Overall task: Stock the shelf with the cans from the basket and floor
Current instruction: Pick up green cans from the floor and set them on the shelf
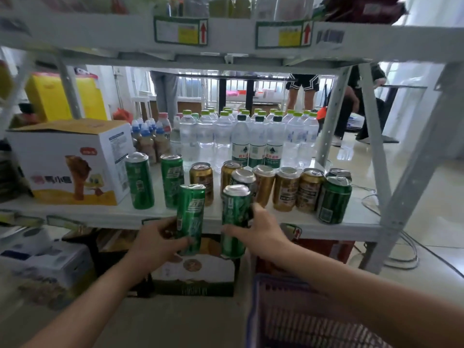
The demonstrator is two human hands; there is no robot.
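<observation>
1. The left hand [157, 241] is gripping a tall green can [190, 219] upright at the shelf [326, 228] edge.
2. The right hand [258, 234] is holding a second green can [234, 221] beside it.
3. Gold cans [286, 189] are standing behind on the shelf.
4. A purple basket [288, 320] is sitting below the right arm.

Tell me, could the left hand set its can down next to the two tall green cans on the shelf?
Probably yes. The left hand holds its can just before the shelf edge, and the strip in front of the two tall green cans looks bare, with nothing between.
</observation>
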